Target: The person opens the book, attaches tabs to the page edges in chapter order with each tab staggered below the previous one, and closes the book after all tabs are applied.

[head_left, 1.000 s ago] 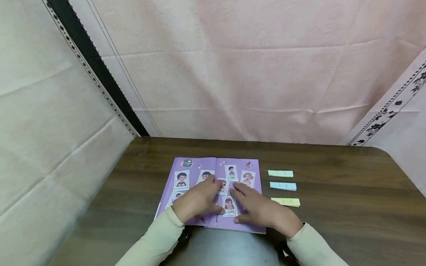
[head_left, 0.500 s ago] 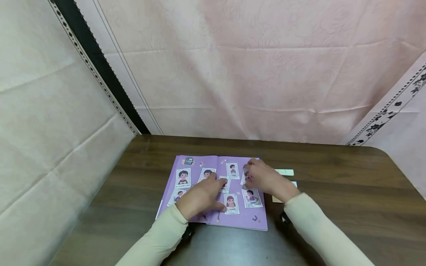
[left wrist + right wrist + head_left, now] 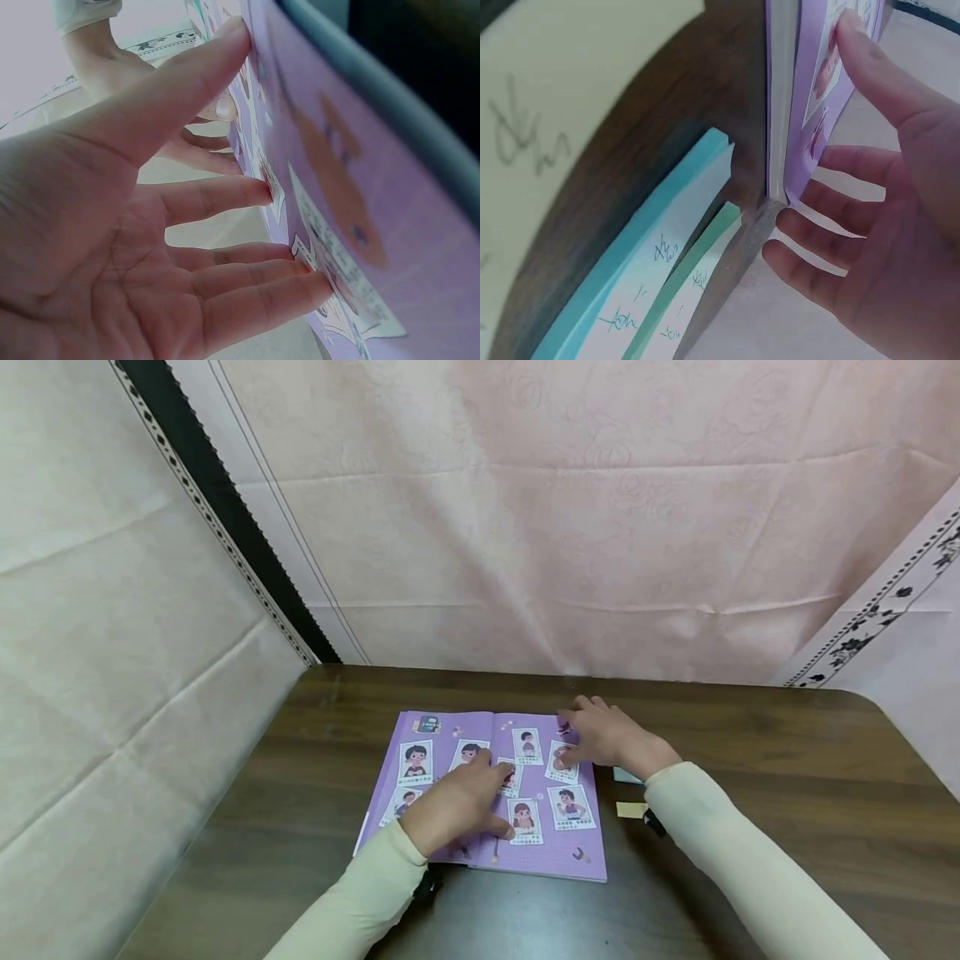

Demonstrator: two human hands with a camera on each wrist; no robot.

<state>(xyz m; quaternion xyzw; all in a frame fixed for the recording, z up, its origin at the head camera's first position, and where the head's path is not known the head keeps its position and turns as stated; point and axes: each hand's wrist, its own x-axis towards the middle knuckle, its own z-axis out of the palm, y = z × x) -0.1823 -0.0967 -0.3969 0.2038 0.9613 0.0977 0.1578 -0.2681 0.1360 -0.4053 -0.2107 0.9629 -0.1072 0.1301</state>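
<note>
A purple book (image 3: 551, 857) lies spread on the table, its pages printed with small framed pictures of cartoon people. My left hand (image 3: 454, 806) rests across the middle of the spread, fingertips on the page and thumb out to the side, as the left wrist view also shows. At the upper right corner of the book is my right hand (image 3: 611, 735), fingers spread. In the right wrist view its thumb touches a picture card (image 3: 827, 56) on the page, while the other fingers (image 3: 821, 277) reach the page's outer edge. Neither hand grips anything.
Right of the book lie slim pads of sticky notes: a yellow one (image 3: 632, 810), a blue one (image 3: 626, 775) partly covered by the right arm, and a green one (image 3: 694, 289) with handwriting. Pale cloth (image 3: 600, 527) hangs behind the wooden table (image 3: 787, 760).
My right hand has moved from the middle of the right page up to its upper right corner, uncovering the lower pictures. My left hand has stayed nearly in place.
</note>
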